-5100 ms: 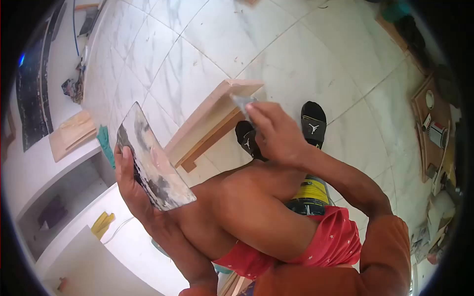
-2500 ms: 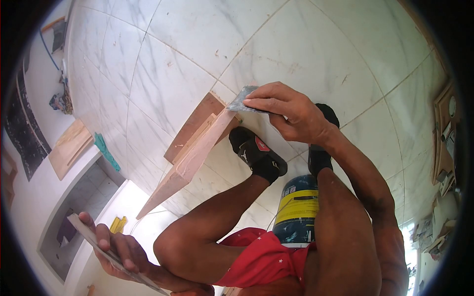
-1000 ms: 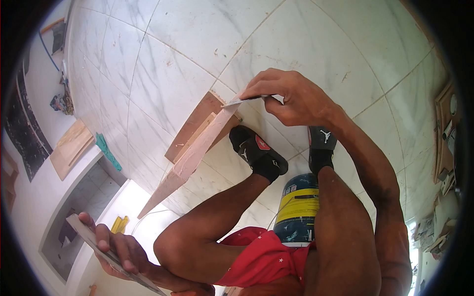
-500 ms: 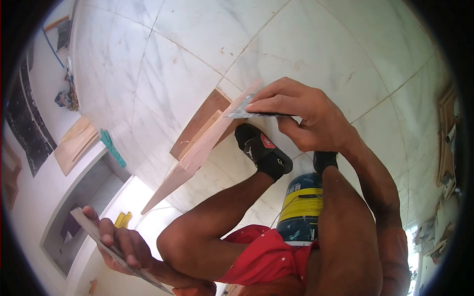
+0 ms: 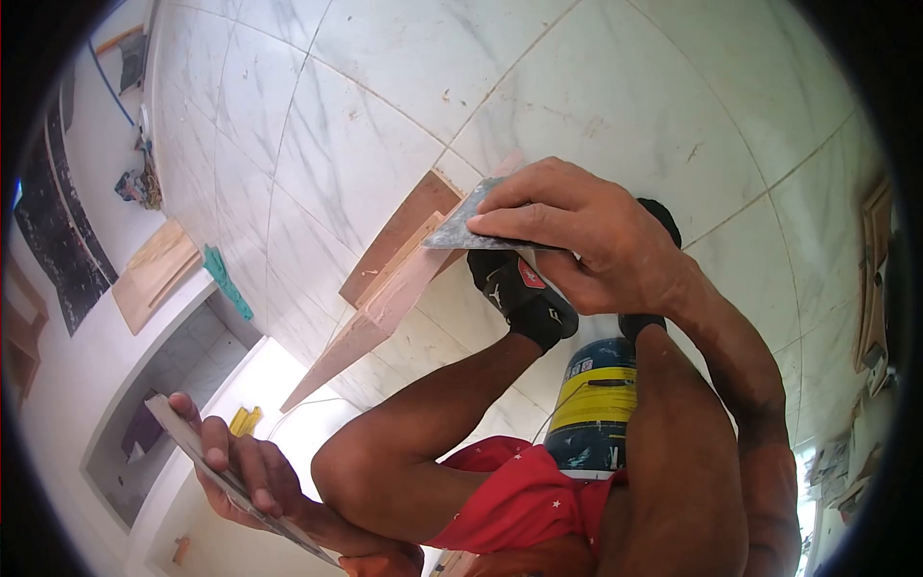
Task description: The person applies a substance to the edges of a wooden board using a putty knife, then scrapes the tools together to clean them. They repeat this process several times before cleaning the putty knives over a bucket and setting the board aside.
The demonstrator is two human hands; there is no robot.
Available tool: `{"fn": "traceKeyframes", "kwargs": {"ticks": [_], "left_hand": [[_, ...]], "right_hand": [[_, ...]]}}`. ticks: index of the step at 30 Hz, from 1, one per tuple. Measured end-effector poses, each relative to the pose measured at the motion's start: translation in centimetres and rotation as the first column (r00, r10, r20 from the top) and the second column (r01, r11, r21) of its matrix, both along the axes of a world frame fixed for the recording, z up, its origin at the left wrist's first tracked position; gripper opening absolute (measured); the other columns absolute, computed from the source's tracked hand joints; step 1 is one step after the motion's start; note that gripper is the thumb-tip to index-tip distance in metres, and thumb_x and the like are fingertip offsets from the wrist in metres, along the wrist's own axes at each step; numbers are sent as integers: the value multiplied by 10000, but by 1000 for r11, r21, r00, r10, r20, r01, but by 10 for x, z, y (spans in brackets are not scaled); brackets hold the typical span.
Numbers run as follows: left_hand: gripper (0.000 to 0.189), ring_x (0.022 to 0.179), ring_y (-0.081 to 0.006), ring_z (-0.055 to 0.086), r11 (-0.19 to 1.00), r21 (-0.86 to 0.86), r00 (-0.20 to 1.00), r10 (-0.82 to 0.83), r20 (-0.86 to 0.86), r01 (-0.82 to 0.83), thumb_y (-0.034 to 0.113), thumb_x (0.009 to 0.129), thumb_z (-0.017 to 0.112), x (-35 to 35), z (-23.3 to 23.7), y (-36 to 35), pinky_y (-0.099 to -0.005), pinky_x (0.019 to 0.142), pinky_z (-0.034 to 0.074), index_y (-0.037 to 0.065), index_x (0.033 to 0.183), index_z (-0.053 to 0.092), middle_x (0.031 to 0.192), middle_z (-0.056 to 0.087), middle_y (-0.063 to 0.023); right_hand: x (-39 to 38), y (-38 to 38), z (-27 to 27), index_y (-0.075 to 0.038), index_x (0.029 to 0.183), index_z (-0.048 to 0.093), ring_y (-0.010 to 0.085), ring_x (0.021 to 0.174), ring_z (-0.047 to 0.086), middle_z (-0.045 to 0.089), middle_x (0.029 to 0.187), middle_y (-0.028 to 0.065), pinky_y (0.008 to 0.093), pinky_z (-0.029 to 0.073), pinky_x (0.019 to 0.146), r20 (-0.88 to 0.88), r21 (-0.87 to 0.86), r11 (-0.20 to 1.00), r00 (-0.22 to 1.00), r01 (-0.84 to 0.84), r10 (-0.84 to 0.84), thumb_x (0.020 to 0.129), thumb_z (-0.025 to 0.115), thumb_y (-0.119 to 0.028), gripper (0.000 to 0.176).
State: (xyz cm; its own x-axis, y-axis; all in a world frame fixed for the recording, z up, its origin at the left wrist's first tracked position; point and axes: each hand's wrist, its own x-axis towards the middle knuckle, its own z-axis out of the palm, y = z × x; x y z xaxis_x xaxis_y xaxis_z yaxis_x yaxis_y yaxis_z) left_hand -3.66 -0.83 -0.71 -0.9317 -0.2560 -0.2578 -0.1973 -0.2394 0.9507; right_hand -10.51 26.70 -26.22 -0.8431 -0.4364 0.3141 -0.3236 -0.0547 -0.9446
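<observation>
My right hand [image 5: 601,236] pinches a thin grey scraper blade [image 5: 461,223], its flat lying along the top of a pink-coated wooden piece [image 5: 385,313]. That piece rests slanted against a brown board [image 5: 399,236] on the floor. At the lower left my left hand [image 5: 245,471] is wrapped round a long flat plate [image 5: 183,428], seen nearly edge-on and held away from the wood.
Tiled floor [image 5: 385,58] spreads beyond the wood. My feet in black sandals [image 5: 524,288] flank a blue and yellow bucket [image 5: 593,409]. At the left, stacked wood sheets [image 5: 159,274], a green cloth [image 5: 226,282] and a yellow item [image 5: 245,420] lie on white ledges.
My right hand and the blade have shifted slightly down and towards me along the wood, and more of the blade's face shows. My left hand still holds the plate.
</observation>
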Motion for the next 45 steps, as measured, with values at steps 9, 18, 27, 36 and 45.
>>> {"fn": "traceKeyframes", "kwargs": {"ticks": [9, 18, 27, 36, 45], "left_hand": [[515, 444, -192, 593, 1000, 7, 1000, 1, 14, -1, 122, 1045, 416, -1, 1, 0, -242, 314, 454, 1, 1473, 158, 927, 559, -144], [511, 442, -181, 597, 998, -51, 999, 25, 31, -23, 125, 1045, 436, -3, 2, 5, -231, 304, 449, -8, 1465, 177, 906, 563, -130], [538, 428, -188, 581, 999, 3, 999, 35, 13, -35, 121, 1038, 420, -2, 1, 6, -232, 302, 445, -9, 1483, 148, 929, 559, -149], [512, 431, -193, 585, 999, 30, 1000, 18, 7, -19, 116, 1040, 392, -2, 0, 1, -242, 306, 461, -1, 1478, 155, 936, 562, -146], [518, 432, -194, 582, 999, 41, 1000, -6, -1, 6, 126, 1042, 388, 0, 0, -1, -251, 294, 442, -9, 1483, 151, 948, 569, -147]], "right_hand": [[11, -5, 2, -62, 1217, 636, 313, 1032, 617, 627, 1149, 129, 402, 511, 852, -94, 74, 997, 996, 11, -4, 655, 705, 63, 581], [35, 9, -8, -14, 1236, 620, 312, 1004, 639, 631, 1178, 155, 392, 529, 798, -327, 204, 978, 944, 37, 33, 681, 745, -42, 569], [10, -1, 12, -35, 1212, 629, 304, 925, 621, 633, 1104, 135, 392, 519, 781, -203, 126, 988, 977, 92, -65, 728, 710, -5, 492], [11, -4, 21, -51, 1184, 638, 281, 922, 630, 637, 1066, 102, 372, 521, 763, -223, 131, 989, 974, 69, -38, 666, 744, -22, 529], [33, 6, 22, -58, 1129, 679, 289, 909, 640, 654, 1057, 109, 375, 536, 735, -270, 159, 980, 960, 124, -77, 667, 741, -37, 467]]}}
